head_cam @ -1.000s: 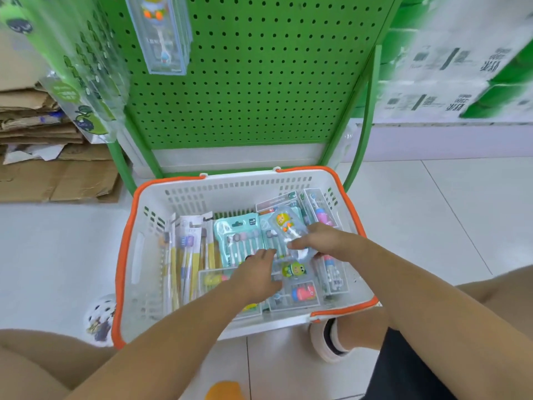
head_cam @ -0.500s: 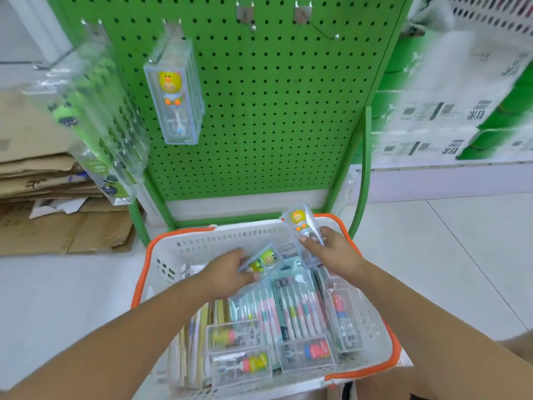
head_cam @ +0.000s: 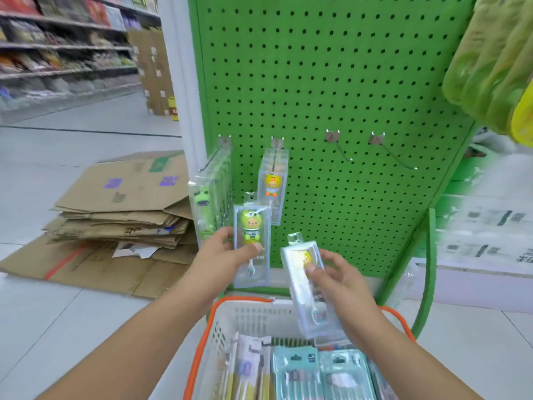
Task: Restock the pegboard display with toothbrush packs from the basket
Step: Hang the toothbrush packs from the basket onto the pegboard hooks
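Two bare hooks (head_cam: 346,153) open on the pegboard (head_cam: 346,82); hung packs (head_cam: 272,186) crowding the left hooks.

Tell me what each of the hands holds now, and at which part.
The left hand grips the green pack at its lower middle, thumb on the front. The right hand grips the yellow pack around its middle, thumb on the front.

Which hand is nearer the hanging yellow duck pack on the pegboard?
Left. The left hand, holding the green frog pack, is just below the yellow duck pack; the right hand is lower and further right.
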